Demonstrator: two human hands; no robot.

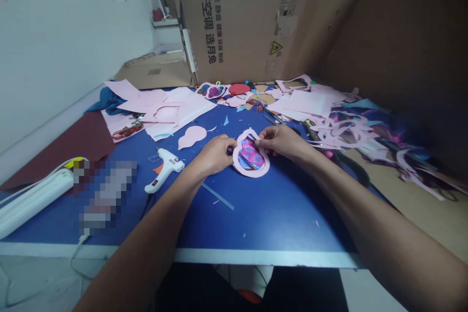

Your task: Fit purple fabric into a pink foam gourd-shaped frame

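Two bare forearms reach in from the bottom corners, elbows out and wrists angled inward, over a blue counter [263, 219]. The left hand [215, 155] and right hand [277, 141] meet at one pink paper ring [252, 171], shaped like a gourd, which lies on the counter between them. The left hand, fingers curled, pinches the ring's left side; the right hand, fingers stretched forward, pinches its upper right edge. Inside the ring shows one piece of patterned paper [250, 155] in pink, blue and purple. Just left of the left hand lie one white glue gun [166, 166] and one pink gourd-shaped cutout [192, 137], the two apart. Farther left are one white power strip [32, 203] and one pixelated patch [106, 192] hiding what lies there. One pair of red-handled scissors [127, 130] rests on loose pink paper sheets [179, 112], and heaps of paper scraps [340, 129] cover the far right. One cardboard box [234, 19] stands behind the counter.
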